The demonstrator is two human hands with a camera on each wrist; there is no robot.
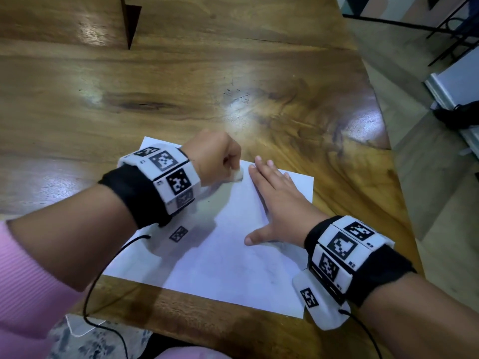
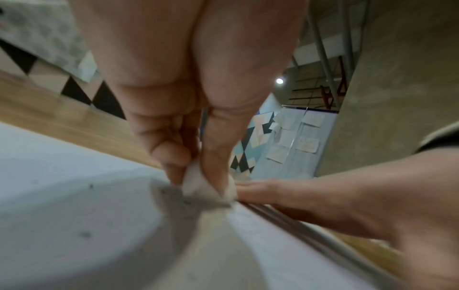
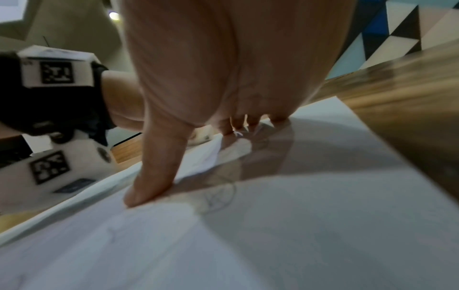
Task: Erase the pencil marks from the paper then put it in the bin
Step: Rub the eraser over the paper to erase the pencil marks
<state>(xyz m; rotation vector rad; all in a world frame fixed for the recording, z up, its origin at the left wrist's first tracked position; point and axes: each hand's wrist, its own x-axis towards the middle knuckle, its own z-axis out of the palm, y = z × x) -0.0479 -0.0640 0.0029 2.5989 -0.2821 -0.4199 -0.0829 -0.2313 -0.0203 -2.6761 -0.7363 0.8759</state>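
Observation:
A white sheet of paper (image 1: 223, 255) lies on the wooden table (image 1: 181, 86) near its front edge. My left hand (image 1: 220, 161) pinches a small white eraser (image 1: 237, 175) and presses it onto the paper's far part. In the left wrist view the eraser (image 2: 198, 186) sits between thumb and fingers on the paper (image 2: 62, 186), with dark crumbs around it. My right hand (image 1: 274, 203) lies flat on the paper's right side, fingers straight and thumb spread. Faint pencil circles (image 3: 221, 196) show on the paper (image 3: 298, 225) by the right thumb. No bin is in view.
The table's right edge (image 1: 383, 141) curves close beside the paper, with bare floor beyond it. A dark wedge-shaped gap (image 1: 131, 22) sits at the table's far side. Cables from the wrist cameras hang over the front edge (image 1: 88, 294).

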